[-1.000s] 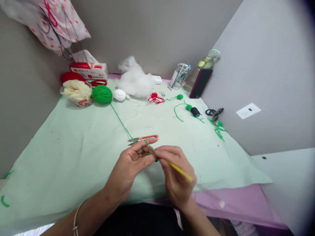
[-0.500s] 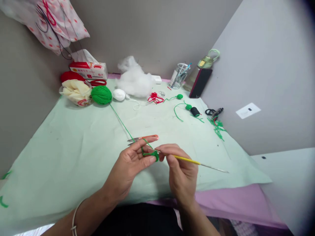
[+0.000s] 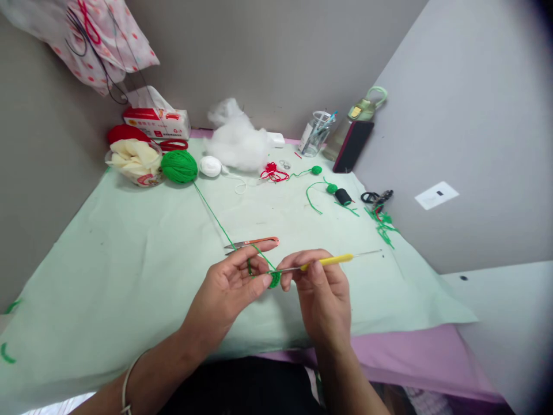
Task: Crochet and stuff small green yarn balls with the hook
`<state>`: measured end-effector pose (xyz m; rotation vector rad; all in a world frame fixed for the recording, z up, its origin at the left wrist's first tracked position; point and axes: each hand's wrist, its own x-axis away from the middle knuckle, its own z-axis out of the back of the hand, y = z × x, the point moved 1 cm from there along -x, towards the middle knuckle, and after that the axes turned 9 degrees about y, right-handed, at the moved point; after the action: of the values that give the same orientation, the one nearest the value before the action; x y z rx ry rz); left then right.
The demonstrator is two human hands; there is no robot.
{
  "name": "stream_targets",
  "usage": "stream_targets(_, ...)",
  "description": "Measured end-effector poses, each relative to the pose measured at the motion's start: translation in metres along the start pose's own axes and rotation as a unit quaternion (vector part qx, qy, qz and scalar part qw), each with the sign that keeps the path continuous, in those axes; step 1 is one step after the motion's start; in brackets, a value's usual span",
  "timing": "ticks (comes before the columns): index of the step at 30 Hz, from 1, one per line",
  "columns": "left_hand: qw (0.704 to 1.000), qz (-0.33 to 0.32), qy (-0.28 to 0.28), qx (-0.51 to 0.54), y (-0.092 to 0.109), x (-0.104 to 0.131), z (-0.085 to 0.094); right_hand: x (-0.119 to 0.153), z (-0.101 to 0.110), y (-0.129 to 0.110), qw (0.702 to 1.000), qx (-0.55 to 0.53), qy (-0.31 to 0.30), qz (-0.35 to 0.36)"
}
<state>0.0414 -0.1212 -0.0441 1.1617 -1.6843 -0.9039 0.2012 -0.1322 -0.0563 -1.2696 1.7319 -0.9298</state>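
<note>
Between thumb and fingers, my left hand (image 3: 228,288) pinches a small green crochet piece (image 3: 275,280). Green yarn runs over its raised index finger and back to a green yarn ball (image 3: 180,166). My right hand (image 3: 324,294) is closed on the yellow grip of a crochet hook (image 3: 332,261), whose left tip meets the green piece. The hook's other metal end points out to the right. Just behind my left fingers lie orange-handled thread snips (image 3: 253,242), partly hidden by the hand.
White stuffing (image 3: 237,141), a white yarn ball (image 3: 210,166) and a tissue pack (image 3: 158,121) stand along the back. A glass jar (image 3: 317,135), a bottle (image 3: 360,112) and a phone (image 3: 353,147) are back right. Green scraps (image 3: 384,225) lie at the right edge.
The crochet hook has turned in my right hand, its far right end swinging upward so it lies nearer level. My left hand stays almost in place.
</note>
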Motion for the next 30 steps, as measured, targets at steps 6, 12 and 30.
stream_targets(6, 1.000, -0.011, 0.017, -0.018, -0.002, 0.002, 0.002, 0.007, 0.004, -0.009, 0.982, 0.149, -0.017, 0.118)
stream_targets(12, 0.988, -0.100, 0.090, -0.079, -0.008, 0.004, 0.001, 0.016, 0.001, -0.010, 0.852, 0.376, -0.096, 0.351)
stream_targets(30, 0.998, 0.027, 0.020, 0.045, -0.003, -0.001, -0.006, 0.013, -0.010, -0.002, 0.914, 0.307, -0.007, 0.264)
